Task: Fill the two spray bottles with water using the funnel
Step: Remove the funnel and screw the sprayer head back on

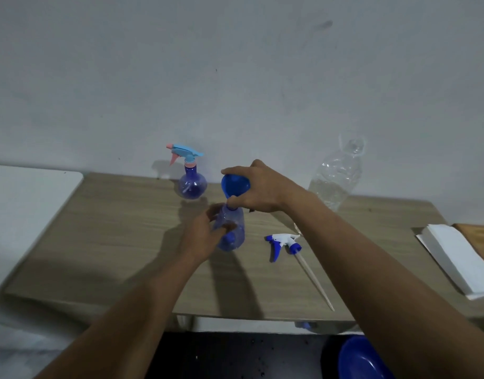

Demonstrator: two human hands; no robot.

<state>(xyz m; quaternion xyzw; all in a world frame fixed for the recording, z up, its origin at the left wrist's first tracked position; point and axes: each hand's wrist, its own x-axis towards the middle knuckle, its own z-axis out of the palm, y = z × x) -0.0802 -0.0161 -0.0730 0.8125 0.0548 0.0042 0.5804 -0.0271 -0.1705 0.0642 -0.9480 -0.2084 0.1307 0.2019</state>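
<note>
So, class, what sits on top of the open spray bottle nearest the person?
A blue funnel, held by the right hand, its spout at the neck of the spray bottle the left hand grips. The funnel covers the opening; the spout's depth cannot be seen.

text: none legible | labels, brands: none readable | numbers, signs: none readable
</note>
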